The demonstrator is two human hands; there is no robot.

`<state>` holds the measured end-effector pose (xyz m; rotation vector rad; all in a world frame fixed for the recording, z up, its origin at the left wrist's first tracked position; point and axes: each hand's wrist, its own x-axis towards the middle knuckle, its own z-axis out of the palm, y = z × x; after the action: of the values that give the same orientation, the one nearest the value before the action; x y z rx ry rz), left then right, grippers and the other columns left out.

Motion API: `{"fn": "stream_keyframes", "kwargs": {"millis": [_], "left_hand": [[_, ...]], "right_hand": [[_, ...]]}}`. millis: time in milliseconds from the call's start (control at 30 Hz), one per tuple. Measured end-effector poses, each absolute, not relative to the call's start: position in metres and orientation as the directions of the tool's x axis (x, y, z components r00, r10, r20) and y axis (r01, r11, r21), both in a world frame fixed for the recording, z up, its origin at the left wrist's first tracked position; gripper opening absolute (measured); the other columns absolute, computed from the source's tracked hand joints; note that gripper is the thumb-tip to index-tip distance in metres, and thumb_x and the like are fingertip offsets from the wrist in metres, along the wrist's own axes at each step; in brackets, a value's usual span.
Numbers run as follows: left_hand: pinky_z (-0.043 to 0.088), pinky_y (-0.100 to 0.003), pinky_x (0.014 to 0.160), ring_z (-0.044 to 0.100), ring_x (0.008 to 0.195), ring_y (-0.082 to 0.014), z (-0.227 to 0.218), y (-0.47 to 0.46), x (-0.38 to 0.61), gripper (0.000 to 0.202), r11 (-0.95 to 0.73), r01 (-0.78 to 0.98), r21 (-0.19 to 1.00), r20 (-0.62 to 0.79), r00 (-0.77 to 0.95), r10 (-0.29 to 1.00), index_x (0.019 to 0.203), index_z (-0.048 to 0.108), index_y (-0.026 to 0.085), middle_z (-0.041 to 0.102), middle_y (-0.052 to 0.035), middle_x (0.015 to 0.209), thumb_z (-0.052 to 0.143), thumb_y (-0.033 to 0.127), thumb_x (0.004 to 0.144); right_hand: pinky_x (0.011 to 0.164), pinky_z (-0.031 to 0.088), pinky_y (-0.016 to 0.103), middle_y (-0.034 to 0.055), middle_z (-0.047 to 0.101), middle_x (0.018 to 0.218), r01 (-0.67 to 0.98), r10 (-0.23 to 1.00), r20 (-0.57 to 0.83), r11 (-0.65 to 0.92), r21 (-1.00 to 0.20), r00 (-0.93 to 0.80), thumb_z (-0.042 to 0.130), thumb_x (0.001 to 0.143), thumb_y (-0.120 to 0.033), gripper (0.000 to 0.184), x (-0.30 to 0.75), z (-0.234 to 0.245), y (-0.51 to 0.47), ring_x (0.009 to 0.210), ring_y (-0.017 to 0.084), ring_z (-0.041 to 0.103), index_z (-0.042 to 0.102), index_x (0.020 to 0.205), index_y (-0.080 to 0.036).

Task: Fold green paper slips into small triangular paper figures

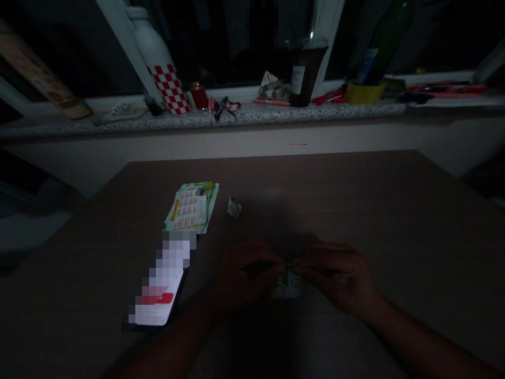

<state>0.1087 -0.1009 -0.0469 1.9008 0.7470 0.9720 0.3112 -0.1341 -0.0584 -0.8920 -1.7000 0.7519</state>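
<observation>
Over the dark wooden table, my left hand (248,271) and my right hand (341,271) face each other, thumbs and fingertips pinched on a small piece of patterned paper (287,286). The paper is pale green and white, and its upper edge runs between both pinches. Deep shadow hides its exact folds. A little folded paper piece (234,208) lies on the table beyond my left hand. Farther left sits a stack of printed paper sheets (191,208) with rows of small boxes on top. A lit phone (160,289) rests just below that stack.
Behind the table (355,195) runs a granite windowsill (252,115). On it stand a white bottle with red checks (168,79), a small red jar (199,96), a dark lidded cup (303,76), a yellow tape roll (365,93) and a green bottle (390,42).
</observation>
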Motion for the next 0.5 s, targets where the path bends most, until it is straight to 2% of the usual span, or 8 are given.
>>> {"fn": "stream_keyframes", "kwargs": {"millis": [133,300,500], "left_hand": [[0.048,-0.029,0.069,0.062,0.073,-0.0167,-0.0447,-0.1008,0.1084,0.005,-0.551,0.151,0.821,0.4,0.537,0.743,0.083,0.069,0.02,0.069,-0.0046,0.074,0.066,0.022,0.081],[0.048,-0.03,0.07,0.062,0.074,-0.0165,-0.042,-0.0998,0.1069,0.005,-0.622,0.178,0.762,0.442,0.559,0.702,0.083,0.068,0.02,0.07,-0.0043,0.075,0.064,0.017,0.082],[0.047,-0.031,0.073,0.062,0.077,-0.0172,-0.0411,-0.1012,0.1078,0.007,-0.676,0.214,0.705,0.479,0.559,0.677,0.084,0.063,0.019,0.068,-0.0048,0.078,0.063,0.014,0.079]], "right_hand": [[0.048,0.046,0.027,0.0019,0.067,0.063,0.221,0.817,0.534,0.574,-0.788,-0.217,0.067,0.081,-0.016,0.012,0.3101,-0.0569,-0.1337,0.056,0.015,0.061,0.074,0.089,-0.023],[0.056,0.05,0.031,0.0034,0.07,0.068,0.333,0.769,0.588,0.639,-0.693,-0.252,0.067,0.078,-0.013,0.016,0.3108,-0.0511,-0.1324,0.062,0.018,0.064,0.07,0.091,-0.022],[0.063,0.05,0.034,0.0034,0.071,0.074,0.309,0.706,0.647,0.708,-0.635,-0.287,0.066,0.076,-0.007,0.023,0.3136,-0.0512,-0.1312,0.066,0.018,0.065,0.067,0.093,-0.022]]}}
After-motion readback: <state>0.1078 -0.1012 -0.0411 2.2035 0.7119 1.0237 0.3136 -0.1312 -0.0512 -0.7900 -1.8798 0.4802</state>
